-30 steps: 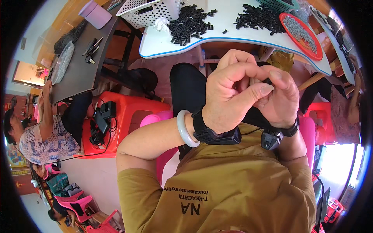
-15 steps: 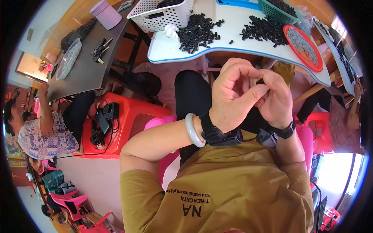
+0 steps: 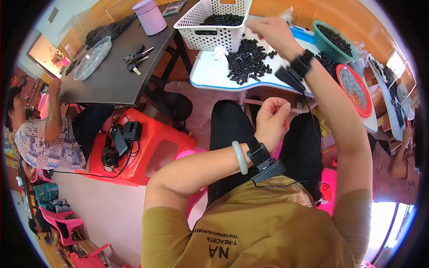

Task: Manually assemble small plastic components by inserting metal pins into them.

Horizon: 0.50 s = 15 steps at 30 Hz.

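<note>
My left hand (image 3: 271,119) is held over my lap, thumb and fingers pinched together; anything between them is too small to make out. My right hand (image 3: 272,35) is stretched out over the white table (image 3: 210,76), its fingertips by the right side of a white perforated basket (image 3: 225,39). Motion smears those fingers, so their grip is unclear. Short black tube-like pieces (image 3: 246,62) lie heaped beside the basket, and more black pieces (image 3: 223,20) are inside it. A second dark heap (image 3: 328,64) is partly hidden behind my right forearm.
A red tray (image 3: 356,91) of small clear pieces and a green basket (image 3: 335,40) of black pieces stand at the right. On the dark table (image 3: 116,80) are keys (image 3: 135,60), a lilac cup (image 3: 149,20) and a clear tray (image 3: 93,58). A red stool (image 3: 152,152) and a seated person (image 3: 49,138) are left.
My hands were together over my lap around a small dark piece. They have parted: the right has gone up and forward to the white basket, while the left has moved slightly lower.
</note>
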### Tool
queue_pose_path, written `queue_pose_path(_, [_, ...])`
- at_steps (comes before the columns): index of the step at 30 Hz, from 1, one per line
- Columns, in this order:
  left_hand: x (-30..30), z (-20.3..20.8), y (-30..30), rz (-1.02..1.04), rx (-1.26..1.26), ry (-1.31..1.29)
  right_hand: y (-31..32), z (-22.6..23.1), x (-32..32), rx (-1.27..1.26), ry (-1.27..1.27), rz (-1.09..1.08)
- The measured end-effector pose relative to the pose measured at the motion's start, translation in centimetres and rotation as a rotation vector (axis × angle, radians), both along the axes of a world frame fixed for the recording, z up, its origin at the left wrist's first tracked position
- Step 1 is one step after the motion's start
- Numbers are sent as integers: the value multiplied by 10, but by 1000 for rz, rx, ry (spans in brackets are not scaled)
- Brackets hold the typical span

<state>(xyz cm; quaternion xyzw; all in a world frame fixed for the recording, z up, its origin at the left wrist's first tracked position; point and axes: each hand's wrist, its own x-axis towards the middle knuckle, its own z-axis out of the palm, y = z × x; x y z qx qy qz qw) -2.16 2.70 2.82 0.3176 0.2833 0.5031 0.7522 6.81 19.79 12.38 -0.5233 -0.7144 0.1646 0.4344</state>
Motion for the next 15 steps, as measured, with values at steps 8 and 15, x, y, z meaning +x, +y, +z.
queue_pose_path(8, [-1,1,9,8,62,29,74,8,-35,104,-488,-92])
queue_pose_path(15, [1,-2,12,23,104,88,56,-1,-3,209,-349,-84])
